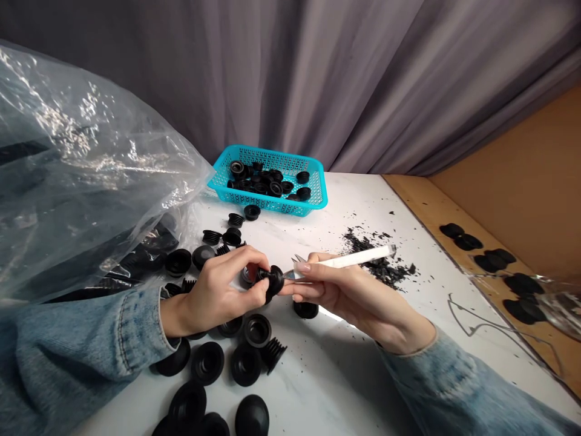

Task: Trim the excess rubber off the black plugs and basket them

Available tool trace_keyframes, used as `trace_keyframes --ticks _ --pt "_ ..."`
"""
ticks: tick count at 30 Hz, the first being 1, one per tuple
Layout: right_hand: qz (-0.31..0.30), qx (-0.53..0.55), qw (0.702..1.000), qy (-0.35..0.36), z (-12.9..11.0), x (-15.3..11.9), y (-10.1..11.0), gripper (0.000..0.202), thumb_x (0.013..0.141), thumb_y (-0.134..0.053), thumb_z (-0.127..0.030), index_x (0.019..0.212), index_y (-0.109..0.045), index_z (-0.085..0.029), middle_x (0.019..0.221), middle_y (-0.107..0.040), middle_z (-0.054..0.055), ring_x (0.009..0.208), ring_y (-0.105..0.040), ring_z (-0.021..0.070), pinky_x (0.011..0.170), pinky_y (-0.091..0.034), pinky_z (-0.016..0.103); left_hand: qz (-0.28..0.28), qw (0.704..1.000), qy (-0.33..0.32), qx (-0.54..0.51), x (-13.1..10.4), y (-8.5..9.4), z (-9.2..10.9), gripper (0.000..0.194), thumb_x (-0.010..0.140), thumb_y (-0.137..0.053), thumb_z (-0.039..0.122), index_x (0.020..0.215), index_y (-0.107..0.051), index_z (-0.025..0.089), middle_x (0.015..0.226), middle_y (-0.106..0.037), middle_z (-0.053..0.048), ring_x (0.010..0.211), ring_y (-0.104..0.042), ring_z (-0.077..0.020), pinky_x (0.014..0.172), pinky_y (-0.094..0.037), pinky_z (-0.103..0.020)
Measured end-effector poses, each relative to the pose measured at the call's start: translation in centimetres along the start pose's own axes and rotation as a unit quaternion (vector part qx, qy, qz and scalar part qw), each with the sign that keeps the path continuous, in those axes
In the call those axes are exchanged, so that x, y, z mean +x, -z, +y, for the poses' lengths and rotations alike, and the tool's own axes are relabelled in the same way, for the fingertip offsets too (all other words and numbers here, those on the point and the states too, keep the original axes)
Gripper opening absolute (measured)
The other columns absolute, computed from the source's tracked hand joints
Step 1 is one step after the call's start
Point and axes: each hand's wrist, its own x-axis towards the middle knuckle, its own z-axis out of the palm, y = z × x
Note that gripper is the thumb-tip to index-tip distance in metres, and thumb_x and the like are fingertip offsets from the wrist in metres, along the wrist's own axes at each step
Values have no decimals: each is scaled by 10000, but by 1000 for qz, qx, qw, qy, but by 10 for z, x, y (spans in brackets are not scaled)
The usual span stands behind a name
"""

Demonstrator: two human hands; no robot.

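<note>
My left hand (227, 284) pinches a black ribbed plug (275, 281) between thumb and fingers, above the white table. My right hand (336, 287) is closed round a white-handled craft knife (358, 258), whose blade tip meets the plug's right edge. The fingertips of my right hand are close under the plug. Loose black plugs (207, 363) lie around and below my left hand, some with the cap up and some showing the hollow side.
A turquoise basket (272, 207) with several plugs stands at the back. A clear plastic bag (91, 169) bulges at the left. Black shavings (385, 269) are heaped at the right. Flat black pieces (488, 260) and a grey wire or cord (467, 330) lie farther right.
</note>
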Motion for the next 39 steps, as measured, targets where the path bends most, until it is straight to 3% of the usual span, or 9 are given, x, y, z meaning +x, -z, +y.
trace_keyframes --ticks 2,5,9,14,20,25,29,33,39 --pt "6 -10 1000 -6 1 0 0 164 773 -681 -240 668 -576 -171 751 -713 25 804 -700 157 765 -513 245 -11 1000 5 9 0 0 0 48 779 -510 118 779 -539 156 683 -584 2 610 -550 -97 592 -470 -208" --pt "60 -114 990 49 1 -5 -3 212 740 -715 -300 639 -574 -178 824 -719 31 883 -683 198 800 -513 309 -28 999 7 18 1 0 0 64 775 -508 107 784 -544 160 686 -577 5 605 -540 -96 587 -469 -207" --pt "102 -288 937 167 0 -13 -10 251 776 -677 -329 598 -563 -194 996 -714 44 970 -646 201 811 -491 301 -29 999 -8 23 1 0 2 88 759 -515 88 805 -548 154 687 -568 5 604 -535 -93 589 -468 -202" --pt "95 -404 879 234 5 -14 -14 268 825 -605 -341 603 -532 -209 912 -737 60 719 -675 191 572 -489 281 -31 999 -19 28 0 -1 2 82 759 -514 90 810 -545 146 678 -557 3 590 -526 -92 571 -463 -200" --pt "102 -485 843 206 3 -16 -14 277 840 -563 -356 610 -533 -205 848 -742 57 568 -611 149 493 -446 270 -41 998 -14 43 0 1 1 62 755 -505 90 761 -542 140 648 -556 1 565 -520 -92 552 -459 -200" --pt "78 -502 839 197 -1 -16 -12 300 846 -553 -357 589 -500 -212 759 -730 49 585 -626 159 515 -445 277 -53 998 -3 36 -1 0 1 52 762 -497 108 745 -536 138 628 -535 5 547 -506 -93 533 -448 -199" --pt "81 -458 855 229 3 -15 -12 294 854 -556 -339 592 -487 -225 836 -733 67 781 -685 220 597 -493 301 -72 997 -21 21 -3 -3 1 59 767 -489 114 777 -537 147 644 -539 10 550 -505 -88 532 -447 -191" --pt "101 -380 878 274 8 -16 -14 289 848 -578 -331 597 -479 -227 806 -727 57 1006 -644 255 710 -510 304 -79 996 -39 24 -5 -3 1 68 768 -482 107 778 -530 153 646 -538 9 559 -507 -92 537 -446 -191" --pt "108 -448 866 195 5 -18 -18 312 833 -578 -356 569 -481 -222 759 -724 58 801 -684 241 556 -458 292 -61 997 -36 34 -3 -2 0 52 766 -491 112 778 -527 147 644 -532 9 550 -502 -89 524 -440 -187"
